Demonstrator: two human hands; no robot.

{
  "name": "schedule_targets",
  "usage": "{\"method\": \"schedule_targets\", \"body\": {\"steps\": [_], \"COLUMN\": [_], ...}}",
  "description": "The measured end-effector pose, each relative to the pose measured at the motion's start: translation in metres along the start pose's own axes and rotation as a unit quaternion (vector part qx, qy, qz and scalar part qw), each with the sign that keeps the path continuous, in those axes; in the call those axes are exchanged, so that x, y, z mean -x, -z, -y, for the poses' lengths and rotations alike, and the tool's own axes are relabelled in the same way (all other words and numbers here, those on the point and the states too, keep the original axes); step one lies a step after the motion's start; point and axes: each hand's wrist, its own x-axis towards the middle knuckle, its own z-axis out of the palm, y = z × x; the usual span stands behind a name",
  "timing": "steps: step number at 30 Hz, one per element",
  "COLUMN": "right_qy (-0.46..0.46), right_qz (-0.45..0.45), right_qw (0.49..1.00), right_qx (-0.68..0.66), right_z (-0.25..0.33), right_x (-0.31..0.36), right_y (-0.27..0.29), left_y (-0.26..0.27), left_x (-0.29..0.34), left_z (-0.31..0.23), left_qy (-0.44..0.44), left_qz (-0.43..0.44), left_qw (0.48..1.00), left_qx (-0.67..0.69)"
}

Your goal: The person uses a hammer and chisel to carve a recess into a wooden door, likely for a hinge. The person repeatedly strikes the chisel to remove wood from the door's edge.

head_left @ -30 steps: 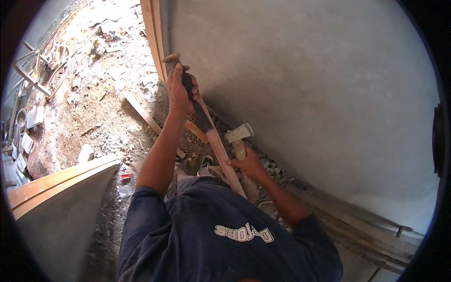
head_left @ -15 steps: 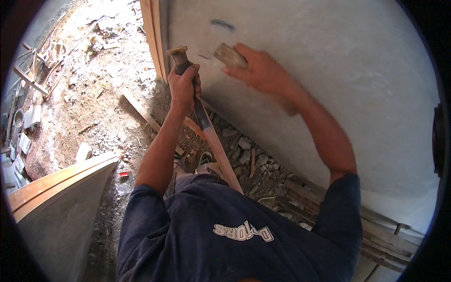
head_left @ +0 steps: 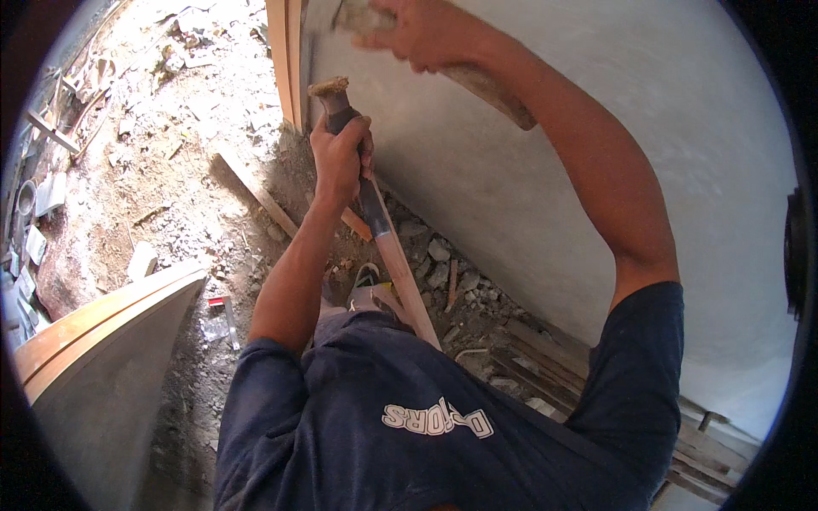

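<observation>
Chisel [head_left: 336,102] in left hand [head_left: 341,162], fingers wrapped around it, blurred hammer [head_left: 492,95] clamped in right hand [head_left: 426,36]

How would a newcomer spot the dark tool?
Find the grey wall, then the wooden frame at its left edge. Below and right of that, the left grip holds the dark tool. Its ragged, flared tan top sets it apart from the pale wooden strip below.

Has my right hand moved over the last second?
Yes: against the upright wooden post near the top, the right hand has moved up the picture and closer to the post, carrying the hammer.
</observation>
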Motion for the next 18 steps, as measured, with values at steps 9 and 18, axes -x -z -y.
{"method": "schedule_targets", "body": {"steps": [9,18], "right_qy": [-0.036,0.120], "right_qz": [0.029,0.036], "right_qw": [0.999,0.984], "right_qx": [0.007,0.131], "right_z": [0.012,0.001], "right_x": [0.014,0.025], "right_y": [0.002,-0.002], "left_y": [0.000,-0.007], "left_x": [0.008,0.020], "left_z": [-0.003,-0.007], "left_qy": [-0.011,-0.029], "left_qz": [-0.016,-0.021], "left_qw": [0.999,0.998], "left_qx": [-0.028,-0.042]}}
